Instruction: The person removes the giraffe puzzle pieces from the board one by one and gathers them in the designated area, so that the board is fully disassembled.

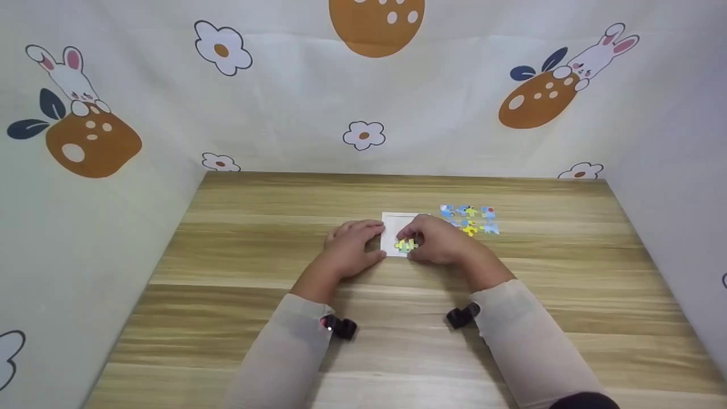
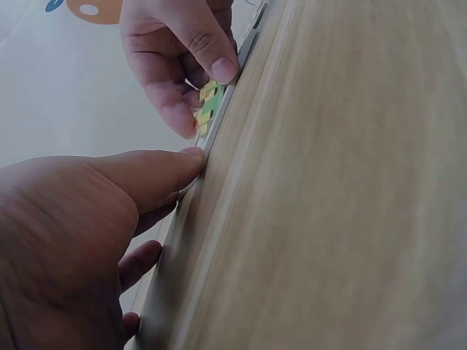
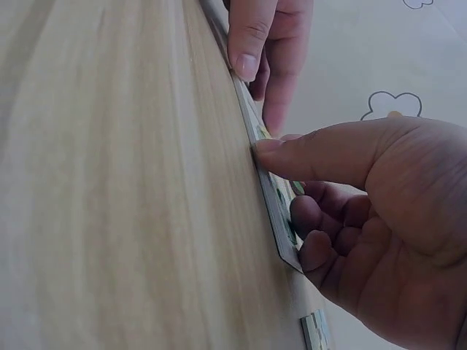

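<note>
A shallow white puzzle tray point(image 1: 391, 218) lies flat on the table. My left hand point(image 1: 353, 245) holds its left side, thumb at the near corner and fingertips farther up the edge. My right hand point(image 1: 438, 240) reaches over the tray's right part. Its thumb is at the near rim, and its index finger curls around the far side of a yellow-green jigsaw piece point(image 1: 405, 245). In the left wrist view, that jigsaw piece point(image 2: 210, 106) shows between right thumb and index finger. Seen from the right wrist, the remaining right fingers point(image 3: 315, 251) curl at the tray's edge, partly hiding green patches there.
Several loose jigsaw pieces point(image 1: 488, 228), blue and yellow, lie in two rows beyond the right hand. The wooden table point(image 1: 255, 238) meets a patterned cloth wall point(image 1: 295, 113) at the back, with more cloth on both sides.
</note>
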The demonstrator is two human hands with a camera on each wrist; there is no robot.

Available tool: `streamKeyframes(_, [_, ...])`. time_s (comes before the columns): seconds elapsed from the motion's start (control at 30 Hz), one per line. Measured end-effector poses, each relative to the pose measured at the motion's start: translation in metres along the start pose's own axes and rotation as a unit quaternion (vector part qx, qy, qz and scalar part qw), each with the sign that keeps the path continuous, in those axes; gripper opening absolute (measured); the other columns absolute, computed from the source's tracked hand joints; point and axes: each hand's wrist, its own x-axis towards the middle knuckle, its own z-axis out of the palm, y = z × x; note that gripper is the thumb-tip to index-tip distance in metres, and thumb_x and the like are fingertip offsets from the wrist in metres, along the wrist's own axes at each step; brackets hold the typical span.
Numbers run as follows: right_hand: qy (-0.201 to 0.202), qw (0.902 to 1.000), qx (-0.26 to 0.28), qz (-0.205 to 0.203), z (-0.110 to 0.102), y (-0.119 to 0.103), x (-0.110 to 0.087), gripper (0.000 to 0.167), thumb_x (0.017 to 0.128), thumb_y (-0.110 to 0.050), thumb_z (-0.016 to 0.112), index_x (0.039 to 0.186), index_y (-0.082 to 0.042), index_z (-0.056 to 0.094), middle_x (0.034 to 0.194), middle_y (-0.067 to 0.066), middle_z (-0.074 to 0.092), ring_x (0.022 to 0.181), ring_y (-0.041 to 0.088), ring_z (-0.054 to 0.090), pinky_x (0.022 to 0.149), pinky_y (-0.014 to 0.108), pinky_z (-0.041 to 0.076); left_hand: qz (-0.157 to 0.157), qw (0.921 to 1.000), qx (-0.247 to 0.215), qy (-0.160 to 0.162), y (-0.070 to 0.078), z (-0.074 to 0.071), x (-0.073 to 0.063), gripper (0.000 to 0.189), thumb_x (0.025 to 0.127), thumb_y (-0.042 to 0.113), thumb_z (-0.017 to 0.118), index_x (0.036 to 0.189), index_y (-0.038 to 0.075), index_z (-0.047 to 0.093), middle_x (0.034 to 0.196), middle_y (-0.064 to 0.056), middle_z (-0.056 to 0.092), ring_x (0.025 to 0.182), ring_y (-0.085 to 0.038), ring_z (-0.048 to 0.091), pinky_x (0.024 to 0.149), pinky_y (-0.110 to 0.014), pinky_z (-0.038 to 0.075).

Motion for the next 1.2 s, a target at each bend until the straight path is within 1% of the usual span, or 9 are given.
streamKeyframes(0.1, [0.006,0.9999,0.002,-0.013,-0.002,0.002,-0.001,0.034,0.089,-0.009,0.083,0.122,-0.014,0.079,0.107,0.006,0.069,0.095,0.017,0.059,0.088,0.035,0.051,-0.002,1.0,-0.001,-0.002,0.0,0.0,0.0,0.061,0.102,0.046,0.07,0.159,0.03,0.054,0.169,0.013,0.045,0.161,-0.028,0.034,0.128,-0.064,0.021])
streamKeyframes(0.2, [0.015,0.9996,0.018,-0.016,-0.007,0.004,-0.004,0.035,0.089,-0.011,0.084,0.123,-0.015,0.079,0.108,0.005,0.069,0.096,0.017,0.06,0.087,0.033,0.051,-0.007,1.0,-0.001,-0.006,0.001,-0.001,0.0,0.062,0.102,0.046,0.07,0.159,0.03,0.053,0.17,0.014,0.044,0.161,-0.027,0.033,0.129,-0.064,0.02])
streamKeyframes(0.4, [0.035,0.9978,0.057,0.0,-0.025,0.015,-0.016,0.038,0.089,-0.013,0.084,0.126,-0.02,0.079,0.108,0.003,0.07,0.096,0.019,0.06,0.087,0.033,0.053,-0.015,0.9998,-0.002,-0.011,0.003,0.0,0.0,0.062,0.102,0.046,0.07,0.159,0.03,0.053,0.17,0.014,0.043,0.162,-0.027,0.032,0.13,-0.064,0.017])
streamKeyframes(0.6, [0.046,0.9935,0.103,0.017,-0.049,0.04,-0.036,0.043,0.087,-0.011,0.087,0.129,-0.015,0.078,0.117,0.005,0.076,0.096,0.02,0.06,0.083,0.026,0.052,-0.01,0.9999,0.003,-0.007,0.003,-0.001,-0.001,0.062,0.102,0.046,0.07,0.159,0.029,0.053,0.17,0.012,0.044,0.162,-0.028,0.033,0.129,-0.065,0.019])
streamKeyframes(0.7, [0.054,0.9911,0.116,0.038,-0.06,0.056,-0.049,0.048,0.085,-0.013,0.09,0.13,-0.013,0.077,0.114,0.008,0.075,0.094,0.019,0.059,0.079,0.022,0.051,-0.006,0.9999,0.009,-0.006,0.002,-0.001,0.0,0.062,0.103,0.046,0.07,0.159,0.028,0.053,0.17,0.012,0.044,0.161,-0.029,0.034,0.128,-0.065,0.02])
streamKeyframes(0.87, [0.064,0.9894,0.11,0.07,-0.074,0.078,-0.069,0.052,0.083,-0.015,0.091,0.133,-0.015,0.076,0.106,0.01,0.071,0.094,0.019,0.06,0.076,0.022,0.052,-0.008,0.9999,0.008,-0.009,0.001,0.0,0.001,0.063,0.102,0.047,0.069,0.16,0.029,0.052,0.171,0.013,0.042,0.162,-0.028,0.033,0.129,-0.065,0.018])
streamKeyframes(1.03, [0.065,0.9867,0.123,0.085,-0.079,0.094,-0.081,0.052,0.083,-0.013,0.091,0.132,-0.015,0.076,0.103,0.011,0.071,0.092,0.016,0.063,0.073,0.022,0.053,-0.009,0.9999,0.007,-0.011,0.001,0.0,0.001,0.063,0.103,0.048,0.069,0.16,0.03,0.051,0.171,0.013,0.042,0.162,-0.028,0.032,0.13,-0.063,0.017])
streamKeyframes(1.2, [0.045,0.9842,0.147,0.089,-0.074,0.107,-0.081,0.053,0.083,-0.015,0.092,0.133,-0.015,0.074,0.111,0.011,0.07,0.088,0.014,0.06,0.071,0.022,0.052,-0.011,0.9999,0.005,-0.011,0.001,0.001,0.001,0.063,0.103,0.047,0.069,0.16,0.03,0.051,0.171,0.013,0.042,0.162,-0.028,0.032,0.13,-0.064,0.016])
